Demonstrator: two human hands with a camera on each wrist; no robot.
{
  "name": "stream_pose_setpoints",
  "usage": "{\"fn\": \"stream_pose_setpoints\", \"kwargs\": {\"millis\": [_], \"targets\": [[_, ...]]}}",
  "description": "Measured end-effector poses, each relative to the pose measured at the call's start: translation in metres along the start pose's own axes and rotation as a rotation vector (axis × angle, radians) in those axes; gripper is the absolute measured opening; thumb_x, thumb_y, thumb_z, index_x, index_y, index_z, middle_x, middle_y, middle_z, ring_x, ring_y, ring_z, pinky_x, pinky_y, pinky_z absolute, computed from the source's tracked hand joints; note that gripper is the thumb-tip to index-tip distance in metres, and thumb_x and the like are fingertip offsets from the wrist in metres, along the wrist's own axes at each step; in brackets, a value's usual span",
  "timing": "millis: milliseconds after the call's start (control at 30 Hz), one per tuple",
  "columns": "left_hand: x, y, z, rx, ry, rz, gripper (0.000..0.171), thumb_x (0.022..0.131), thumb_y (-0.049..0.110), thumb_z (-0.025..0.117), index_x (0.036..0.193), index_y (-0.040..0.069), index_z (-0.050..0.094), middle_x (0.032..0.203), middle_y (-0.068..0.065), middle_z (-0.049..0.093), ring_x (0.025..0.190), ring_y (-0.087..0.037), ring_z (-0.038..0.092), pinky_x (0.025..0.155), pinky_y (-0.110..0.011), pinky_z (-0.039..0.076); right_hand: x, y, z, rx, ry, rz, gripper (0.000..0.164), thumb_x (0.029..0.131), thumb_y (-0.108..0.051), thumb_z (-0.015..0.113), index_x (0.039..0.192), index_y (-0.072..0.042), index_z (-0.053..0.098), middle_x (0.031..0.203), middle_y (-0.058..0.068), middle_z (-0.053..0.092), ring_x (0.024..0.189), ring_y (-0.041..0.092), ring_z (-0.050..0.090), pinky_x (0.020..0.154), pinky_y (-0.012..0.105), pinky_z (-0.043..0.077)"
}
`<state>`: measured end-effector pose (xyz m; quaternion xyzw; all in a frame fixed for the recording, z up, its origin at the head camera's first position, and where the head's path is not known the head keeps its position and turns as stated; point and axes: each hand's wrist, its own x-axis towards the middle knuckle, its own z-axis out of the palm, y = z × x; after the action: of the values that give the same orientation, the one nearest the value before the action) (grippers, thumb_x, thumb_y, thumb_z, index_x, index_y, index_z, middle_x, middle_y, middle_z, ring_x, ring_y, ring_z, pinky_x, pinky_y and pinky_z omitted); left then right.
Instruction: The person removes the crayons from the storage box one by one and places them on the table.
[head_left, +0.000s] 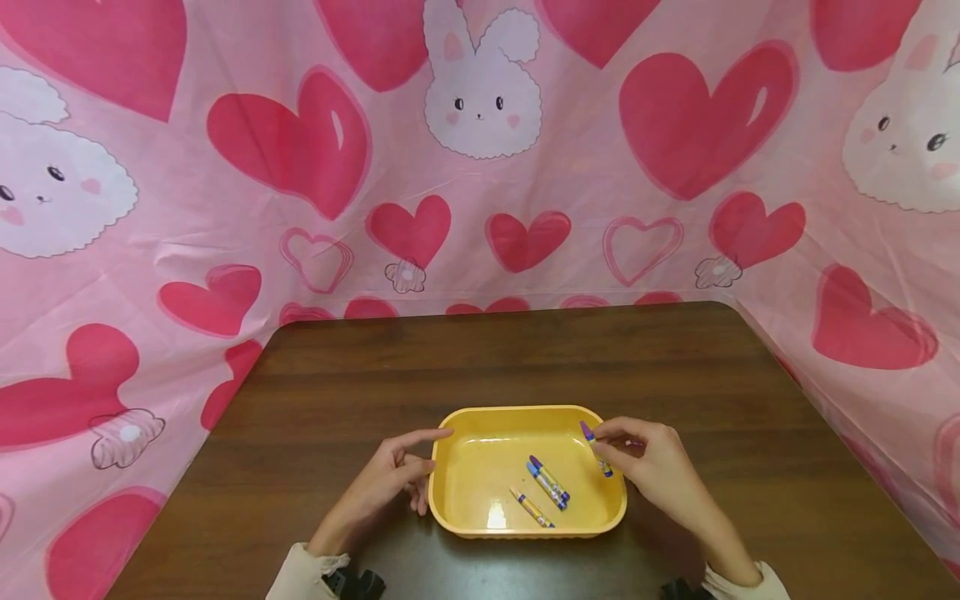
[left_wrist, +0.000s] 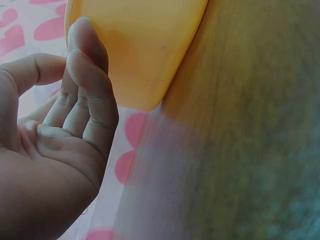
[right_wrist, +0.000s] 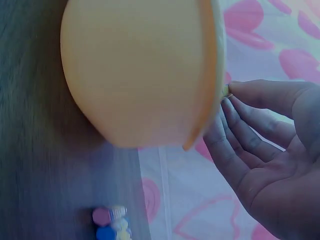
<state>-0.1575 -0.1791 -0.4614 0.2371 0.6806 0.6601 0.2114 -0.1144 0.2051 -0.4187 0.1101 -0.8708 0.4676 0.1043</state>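
A yellow tray (head_left: pixel 487 425) sits on the table between my hands. Inside it a purple crayon (head_left: pixel 536 462) and a blue crayon (head_left: pixel 534 472) lie side by side, with a yellow crayon (head_left: pixel 531 507) closer to the front wall. My right hand (head_left: pixel 660 467) pinches another purple-tipped crayon (head_left: pixel 588 432) between thumb and forefinger, over the tray's right end. On the left, my hand (head_left: pixel 393 471) rests its extended forefinger on the tray's rim, and its thumb lies against that side. From the left wrist view, those fingers (left_wrist: pixel 92 95) overlap the tray's outer wall.
In the right wrist view, a pink-ended stick (right_wrist: pixel 102 216) and a blue-ended stick (right_wrist: pixel 106 233) lie on the table outside the tray. The dark wooden table (head_left: pixel 495 358) is surrounded by a pink cloth (head_left: pixel 465 183) printed with hearts and rabbits.
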Motion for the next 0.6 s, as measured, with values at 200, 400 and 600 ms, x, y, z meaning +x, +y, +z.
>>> {"fn": "stream_pose_setpoints", "kwargs": {"millis": [200, 400, 600], "targets": [[0.000, 0.000, 0.000, -0.002, -0.014, 0.025, 0.045, 0.101, 0.003, 0.052, 0.145, -0.005, 0.044, 0.067, -0.036, 0.057, 0.049, -0.015, 0.063, 0.048, -0.026, 0.054, -0.004, 0.010, -0.017, 0.066, 0.021, 0.042, 0.010, 0.086, -0.016, 0.078, 0.095, -0.013, 0.075, 0.088, -0.002, 0.073, 0.077, 0.010, 0.069, 0.066, 0.025, 0.058], [0.000, -0.001, 0.000, -0.006, -0.018, 0.023, 0.045, 0.101, 0.002, 0.052, 0.145, -0.007, 0.043, 0.068, -0.039, 0.055, 0.050, -0.014, 0.063, 0.048, -0.025, 0.054, -0.010, 0.021, -0.033, 0.125, 0.061, 0.079, 0.016, 0.089, -0.016, 0.076, 0.101, -0.007, 0.074, 0.096, 0.007, 0.075, 0.085, 0.011, 0.071, 0.074, 0.021, 0.056], [0.001, -0.001, 0.000, -0.005, -0.012, 0.012, 0.045, 0.101, 0.002, 0.052, 0.145, -0.006, 0.044, 0.069, -0.039, 0.055, 0.050, -0.014, 0.063, 0.049, -0.025, 0.054, -0.014, 0.038, -0.044, 0.100, 0.105, 0.132, 0.019, 0.090, -0.017, 0.075, 0.104, -0.005, 0.074, 0.096, 0.005, 0.075, 0.085, 0.006, 0.068, 0.072, 0.018, 0.054]]}}
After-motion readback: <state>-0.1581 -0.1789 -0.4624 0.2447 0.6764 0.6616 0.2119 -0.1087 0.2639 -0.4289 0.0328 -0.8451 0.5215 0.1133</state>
